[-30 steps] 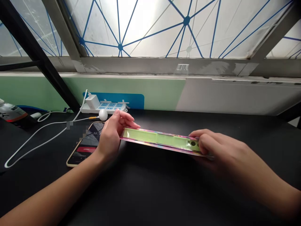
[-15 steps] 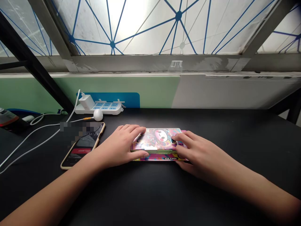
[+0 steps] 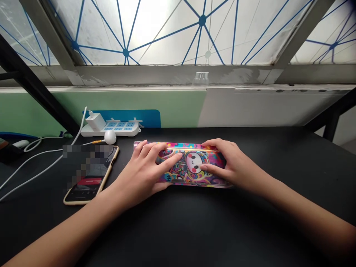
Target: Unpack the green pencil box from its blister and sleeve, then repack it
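Note:
A colourful pencil box with a smiling cartoon face lies on the black desk, between my two hands. A brightly printed edge shows along its far and near sides. My left hand lies over its left end, the index finger stretched across the top and the thumb at the near edge. My right hand grips the right end, thumb on the printed face and fingers over the far edge. The palms hide both ends of the box.
A phone in a tan case lies left of my left forearm. Behind it are a white power strip with a charger, a round white object and white cables. A window stands beyond the desk.
The pencil box's face has gone from pale and glaring to darker and fuller in view. More printed edge shows at its far side. My right hand's fingers have moved to the far edge.

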Motion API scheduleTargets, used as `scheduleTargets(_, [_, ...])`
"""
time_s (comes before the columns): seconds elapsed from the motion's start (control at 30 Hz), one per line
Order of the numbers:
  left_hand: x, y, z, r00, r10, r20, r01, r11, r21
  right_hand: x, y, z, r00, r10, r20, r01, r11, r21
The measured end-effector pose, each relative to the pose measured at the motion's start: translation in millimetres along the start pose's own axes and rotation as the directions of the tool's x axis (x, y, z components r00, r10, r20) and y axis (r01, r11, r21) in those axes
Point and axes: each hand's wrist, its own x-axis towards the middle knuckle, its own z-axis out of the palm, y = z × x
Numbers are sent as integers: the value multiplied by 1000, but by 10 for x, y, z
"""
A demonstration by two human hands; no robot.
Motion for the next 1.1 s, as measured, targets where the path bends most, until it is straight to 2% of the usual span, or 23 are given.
scheduleTargets(0.1, [7, 63, 18, 998, 26, -59, -22, 998, 59, 0, -69, 2, 993, 76, -91, -76, 997, 9])
scheduleTargets(0.17, [10, 82, 30, 996, 35, -83, -29, 997, 75, -3, -94, -20, 990, 75, -116, -74, 997, 11])
scheduleTargets(0.33, [7, 65, 34, 998, 22, -58, -17, 997, 77, 2, -57, -116, 999, -44, -9, 45, 999, 30])
scheduleTargets(0.43, [11, 46, 24, 999, 10, -49, -6, 998, 66, 6, -18, -138, 996, -88, 9, 88, 996, -6])
scheduleTargets(0.57, [32, 6, -33, 997, -26, -70, 31, 996, 81, -10, -20, -129, 986, -152, -68, 147, 986, -78])
scheduleTargets(0.7, [35, -63, -125, 984, -113, -138, 132, 982, 135, -59, -75, -125, 939, -288, -187, 250, 947, -200])
scheduleTargets(0.77, [23, -92, -146, 985, -96, -142, 115, 984, 133, -85, -111, -110, 914, -355, -199, 291, 911, -292])
scheduleTargets(0.87, [7, -104, -132, 994, -31, -104, 40, 995, 86, -110, -161, -63, 896, -419, -146, 338, 858, -388])
scheduleTargets(1.1, [23, -58, -142, 999, 36, -14, -35, 994, 103, -125, -244, 55, 898, -430, -96, 360, 841, -404])
